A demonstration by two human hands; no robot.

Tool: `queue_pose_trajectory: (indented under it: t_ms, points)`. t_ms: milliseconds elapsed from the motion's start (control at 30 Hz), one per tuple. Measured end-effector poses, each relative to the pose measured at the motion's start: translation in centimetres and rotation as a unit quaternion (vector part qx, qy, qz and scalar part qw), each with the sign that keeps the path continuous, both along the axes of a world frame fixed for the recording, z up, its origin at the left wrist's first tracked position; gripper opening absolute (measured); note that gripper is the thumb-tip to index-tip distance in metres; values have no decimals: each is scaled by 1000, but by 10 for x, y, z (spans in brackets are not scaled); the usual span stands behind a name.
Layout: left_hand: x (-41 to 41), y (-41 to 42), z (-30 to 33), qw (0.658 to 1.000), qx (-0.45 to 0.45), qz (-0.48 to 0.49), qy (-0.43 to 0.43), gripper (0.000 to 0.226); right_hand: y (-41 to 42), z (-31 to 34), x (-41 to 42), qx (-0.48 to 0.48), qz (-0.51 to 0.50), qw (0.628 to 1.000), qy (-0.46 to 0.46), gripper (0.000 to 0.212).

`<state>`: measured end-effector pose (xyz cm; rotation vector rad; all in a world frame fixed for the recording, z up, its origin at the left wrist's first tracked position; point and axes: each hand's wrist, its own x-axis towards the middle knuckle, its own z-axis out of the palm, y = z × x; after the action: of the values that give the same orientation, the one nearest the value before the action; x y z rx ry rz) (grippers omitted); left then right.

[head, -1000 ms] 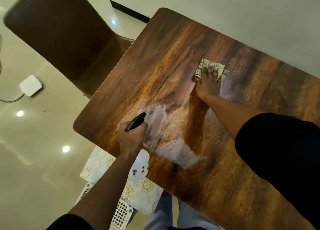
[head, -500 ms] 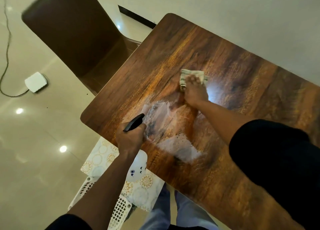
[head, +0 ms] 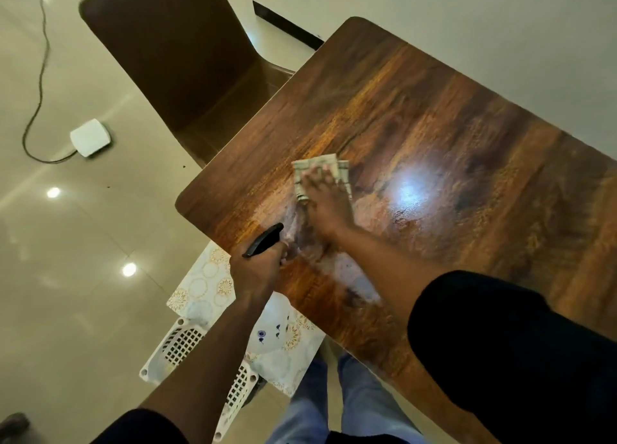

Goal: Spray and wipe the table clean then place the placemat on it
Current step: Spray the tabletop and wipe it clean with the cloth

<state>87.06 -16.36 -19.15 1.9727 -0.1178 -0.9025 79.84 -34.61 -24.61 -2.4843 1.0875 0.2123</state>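
Under the right hand (head: 325, 203), whose flat, spread fingers press it down, a folded checked cloth (head: 320, 170) lies on the wooden table (head: 434, 116), wet smears trailing back beneath the wrist. Just left of that wrist, the left hand (head: 257, 271) grips a spray bottle (head: 263, 240) at the table's edge. Below that hand, a patterned placemat (head: 207, 283) rests on a white lattice basket (head: 182, 343). Beyond the table's left edge stands a brown chair (head: 173, 53).

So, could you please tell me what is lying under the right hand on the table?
A folded checked cloth lies under the right hand, pressed onto the brown wooden table. The fingers cover its middle.
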Motion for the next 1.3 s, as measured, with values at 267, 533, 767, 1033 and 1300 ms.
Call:
queue_pose_trajectory:
  t_ms: [267, 533, 767, 1033, 1300]
  points:
    - [9, 16, 2, 1000, 13, 18, -9, 39, 57, -8, 20, -12, 215, 976, -7, 83]
    - [6, 33, -3, 998, 50, -33, -5, 58, -21, -3, -97, -22, -143, 989, 7, 67]
    - [-2, 64, -1, 989, 13, -136, 63, 25, 7, 2, -108, 28, -167, 986, 1, 67]
    - [-21, 74, -5, 966, 29, -250, 55, 12, 92, 0, -93, 14, 112, 993, -27, 67]
    - [-29, 56, -9, 952, 8, -293, 85, 35, 90, -7, -209, 7, -84, 996, 31, 71]
